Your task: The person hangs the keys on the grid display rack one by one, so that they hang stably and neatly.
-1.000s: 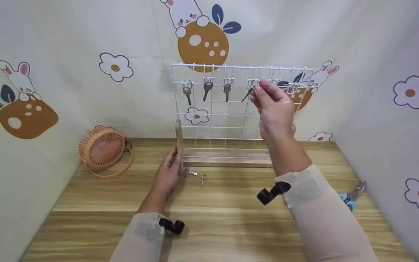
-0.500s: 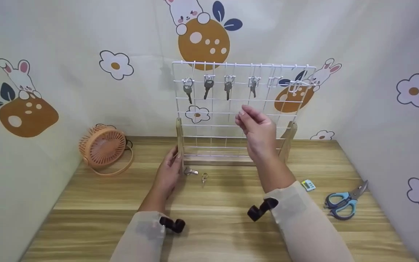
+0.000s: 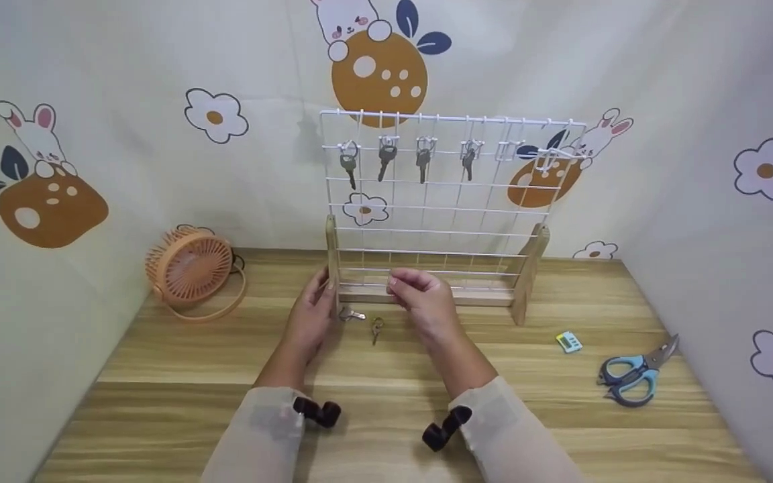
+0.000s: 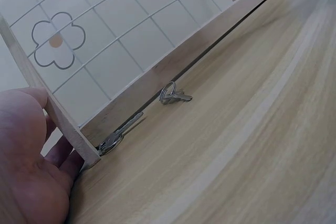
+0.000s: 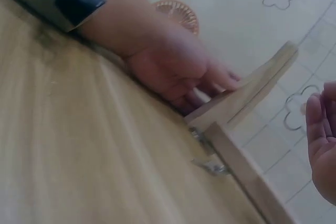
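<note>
From my remote seat I see a wood-grain table, with a white wire rack standing upright on it. The rack looks stiff but fairly light, so I judge it could rock; its wooden left post seems the sound place to steady it. To its left sits an orange fan.

The hands are well apart from each other. The left hand grips that post low down, thumb to the front and fingers behind. The right hand hovers before the lower grid, fingers loosely bent, thumb near the index finger; I see nothing held there.

Scissors lie far right. Smallest are the keys: four hanging keys in a row near the rack's top, and two loose ones below. The nearer loose key lies just beside the post's foot; the ringed key lies in front of the base. I expect them to be light, rigid, smooth and hard to scratch up from flat wood, so I would pinch the ring or broad head, not the thin blade.
</note>
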Demonstrator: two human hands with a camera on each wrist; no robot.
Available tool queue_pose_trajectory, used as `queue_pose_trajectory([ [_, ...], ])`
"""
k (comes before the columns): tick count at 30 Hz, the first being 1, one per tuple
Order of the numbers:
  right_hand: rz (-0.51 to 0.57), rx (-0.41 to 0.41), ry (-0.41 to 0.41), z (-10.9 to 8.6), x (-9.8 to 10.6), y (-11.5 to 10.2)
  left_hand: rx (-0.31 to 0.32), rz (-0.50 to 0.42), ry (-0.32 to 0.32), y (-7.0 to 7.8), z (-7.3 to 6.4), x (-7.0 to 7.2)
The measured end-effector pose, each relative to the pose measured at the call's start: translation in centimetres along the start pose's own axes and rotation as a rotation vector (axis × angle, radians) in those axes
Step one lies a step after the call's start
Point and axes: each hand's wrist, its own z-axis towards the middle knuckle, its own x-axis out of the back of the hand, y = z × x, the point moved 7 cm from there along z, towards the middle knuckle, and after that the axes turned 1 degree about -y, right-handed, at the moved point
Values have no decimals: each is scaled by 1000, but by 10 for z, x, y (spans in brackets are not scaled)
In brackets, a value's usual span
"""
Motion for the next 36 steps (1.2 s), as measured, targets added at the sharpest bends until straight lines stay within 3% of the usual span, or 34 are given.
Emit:
queue_pose_trajectory([
  [7, -198, -84, -48, 2, 6, 39, -12, 0, -1, -1, 0, 1],
  [13, -409, -60, -117, 2, 11, 56, -9, 6, -4, -3, 1, 0],
  [20, -637, -13, -215, 1, 6, 57, -1, 12, 2, -2, 0, 1],
  [26, -785, 26, -251, 1, 2, 57, -9, 35, 11, -1, 0, 0],
  [36, -866, 48, -252, -1, -2, 55, -6, 53, 10, 0, 1, 1],
])
